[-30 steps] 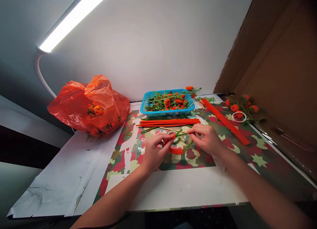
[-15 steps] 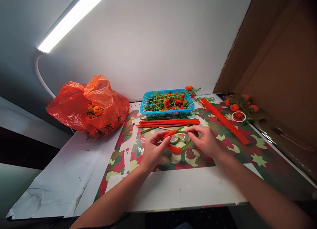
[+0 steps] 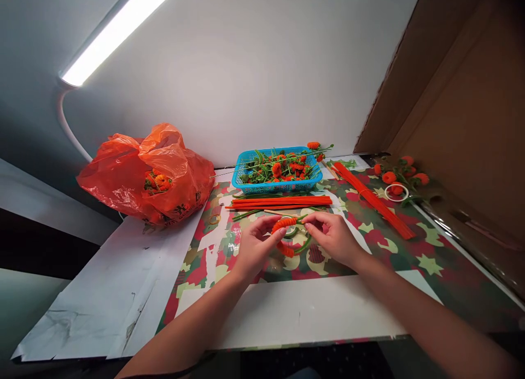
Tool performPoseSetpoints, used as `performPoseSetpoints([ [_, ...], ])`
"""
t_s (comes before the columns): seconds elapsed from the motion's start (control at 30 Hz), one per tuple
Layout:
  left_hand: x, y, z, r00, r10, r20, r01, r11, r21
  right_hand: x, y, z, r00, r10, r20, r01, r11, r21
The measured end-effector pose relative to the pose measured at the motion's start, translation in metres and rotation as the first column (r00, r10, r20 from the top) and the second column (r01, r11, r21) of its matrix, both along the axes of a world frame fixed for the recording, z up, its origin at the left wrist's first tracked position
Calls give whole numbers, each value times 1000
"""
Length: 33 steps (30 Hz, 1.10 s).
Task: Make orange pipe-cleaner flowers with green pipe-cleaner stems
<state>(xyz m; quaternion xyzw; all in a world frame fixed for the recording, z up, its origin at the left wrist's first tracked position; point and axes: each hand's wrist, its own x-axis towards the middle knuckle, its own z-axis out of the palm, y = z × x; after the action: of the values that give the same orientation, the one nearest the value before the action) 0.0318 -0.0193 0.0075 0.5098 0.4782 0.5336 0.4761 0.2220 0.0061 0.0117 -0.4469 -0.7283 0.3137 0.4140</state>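
An orange coiled pipe cleaner curves into a ring, with green pipe cleaner making up its right side. On the left of the ring, my left hand pinches the orange coil between thumb and fingers. My right hand has its thumb and index finger closed on the green end at the upper right. Behind the ring, a round roll of tape lies on the table, partly covered. Just beyond my hands lies a bundle of straight orange pipe cleaners, with green ones beside it.
A blue basket holds orange and green flower pieces at the back. To the left sits a red plastic bag of flowers. On the right are another orange bundle, a white ring and orange flowers against cardboard.
My right hand has moved left, closer to my left hand. The orange coil, mostly covered by my left fingers before, now shows as a rounded arc, and the ring looks tighter.
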Motion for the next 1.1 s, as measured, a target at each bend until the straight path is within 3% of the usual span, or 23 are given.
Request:
performPoseSetpoints([
  [0.1, 0, 1, 0, 999, 35, -1, -35, 999, 20, 3, 0, 3, 1000, 5, 21, -6, 1000, 26],
  [0.27, 1, -1, 2, 996, 61, -62, -61, 998, 4, 8, 3, 3, 984, 20, 179, -64, 968, 244],
  [0.37, 0, -2, 0, 995, 36, -90, -35, 999, 17, 10, 6, 0, 966, 10, 257, -91, 948, 305],
  [0.8, -3, 0, 0, 952, -1, -307, 50, 987, 151, 14, 8, 1, 908, -95, 408, -78, 918, 388],
  [1.1, -1, -2, 4, 961, -47, -271, 76, 992, 99, 2, 1, -2, 957, 10, 289, -108, 939, 326],
])
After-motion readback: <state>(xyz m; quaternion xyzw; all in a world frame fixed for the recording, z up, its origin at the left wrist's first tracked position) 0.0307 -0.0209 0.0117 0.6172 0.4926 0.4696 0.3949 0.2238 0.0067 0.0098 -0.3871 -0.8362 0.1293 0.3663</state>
